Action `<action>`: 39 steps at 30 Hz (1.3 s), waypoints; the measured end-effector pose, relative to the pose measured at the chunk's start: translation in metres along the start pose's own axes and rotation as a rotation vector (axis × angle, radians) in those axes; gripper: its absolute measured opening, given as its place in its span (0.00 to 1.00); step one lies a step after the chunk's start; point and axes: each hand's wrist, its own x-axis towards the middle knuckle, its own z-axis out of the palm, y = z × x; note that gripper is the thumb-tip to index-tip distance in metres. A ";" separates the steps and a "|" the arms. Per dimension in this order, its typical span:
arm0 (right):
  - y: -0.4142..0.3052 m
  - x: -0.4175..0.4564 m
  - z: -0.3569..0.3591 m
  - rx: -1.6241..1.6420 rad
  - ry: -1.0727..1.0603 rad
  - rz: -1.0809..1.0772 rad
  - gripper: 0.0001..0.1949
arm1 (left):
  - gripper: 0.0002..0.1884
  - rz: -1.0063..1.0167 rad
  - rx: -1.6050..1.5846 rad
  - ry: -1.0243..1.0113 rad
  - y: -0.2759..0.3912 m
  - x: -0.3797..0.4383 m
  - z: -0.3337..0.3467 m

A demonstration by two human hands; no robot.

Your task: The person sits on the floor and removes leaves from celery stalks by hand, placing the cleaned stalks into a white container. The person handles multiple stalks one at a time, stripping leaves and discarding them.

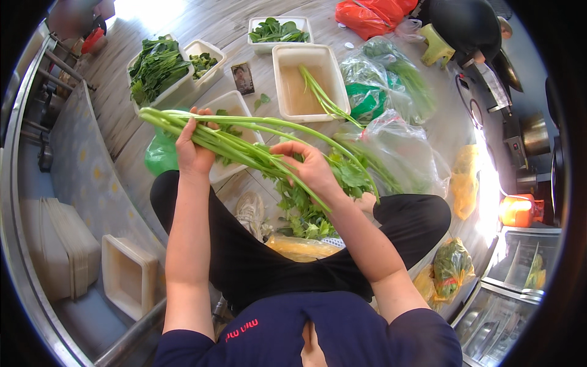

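Observation:
My left hand grips a bunch of long green celery stalks near their thick cut ends, which point up to the left. Farther down the bunch, my right hand has its thumb and fingers closed at the thinner stalks; its fingertips are partly hidden. One long stalk arcs over to the right, past my right wrist. Below the bunch, leafy celery tops lie piled on the floor between my legs. A white plastic tub, partly covered by the stalks, holds some leaves.
Celery stalks lean in a white tub ahead. Tubs of leafy greens, broccoli and more greens stand beyond. Bagged vegetables lie right. A phone is propped on the floor. Left, a metal rack holds stacked tubs.

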 end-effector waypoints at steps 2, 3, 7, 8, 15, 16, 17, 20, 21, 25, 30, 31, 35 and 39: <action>-0.003 -0.014 -0.003 -0.104 0.003 0.050 0.11 | 0.14 0.032 -0.019 0.029 0.003 0.002 -0.003; -0.007 -0.026 -0.007 -0.238 0.019 0.023 0.11 | 0.13 0.037 -0.011 0.007 0.005 0.001 -0.004; -0.027 -0.081 -0.025 -0.578 0.120 -0.148 0.09 | 0.12 0.092 0.003 0.055 0.009 -0.002 -0.001; -0.033 -0.091 -0.029 -0.613 0.148 -0.209 0.09 | 0.12 0.112 0.000 0.066 0.010 -0.002 -0.002; -0.093 -0.071 -0.078 -0.860 0.833 -0.536 0.06 | 0.14 0.126 0.025 0.073 0.012 0.000 -0.007; -0.099 -0.057 -0.089 -0.851 0.735 -0.472 0.06 | 0.14 0.109 0.019 0.055 0.011 0.000 -0.008; -0.102 -0.045 -0.097 -0.839 0.640 -0.410 0.07 | 0.15 0.104 0.023 0.065 0.010 -0.001 -0.006; -0.059 -0.010 -0.100 -1.079 0.145 -0.289 0.11 | 0.15 0.090 0.032 0.073 0.004 -0.002 0.002; -0.051 -0.006 -0.086 -0.984 0.040 -0.135 0.12 | 0.15 0.092 0.036 0.070 0.004 -0.002 0.002; -0.035 -0.009 -0.055 -1.044 0.008 0.021 0.16 | 0.14 0.088 0.044 0.060 0.004 -0.005 0.001; -0.021 -0.015 -0.034 -1.224 0.069 0.013 0.16 | 0.12 0.119 0.138 0.112 0.002 -0.009 0.002; -0.013 -0.014 -0.037 -1.301 0.133 -0.078 0.14 | 0.13 0.118 0.149 0.112 0.001 -0.008 0.003; 0.011 -0.005 -0.053 -1.432 0.282 -0.311 0.07 | 0.13 0.147 0.224 0.124 -0.003 -0.009 0.006; 0.017 -0.013 -0.066 -1.376 0.168 -0.473 0.05 | 0.14 0.173 0.259 0.168 -0.001 -0.006 0.004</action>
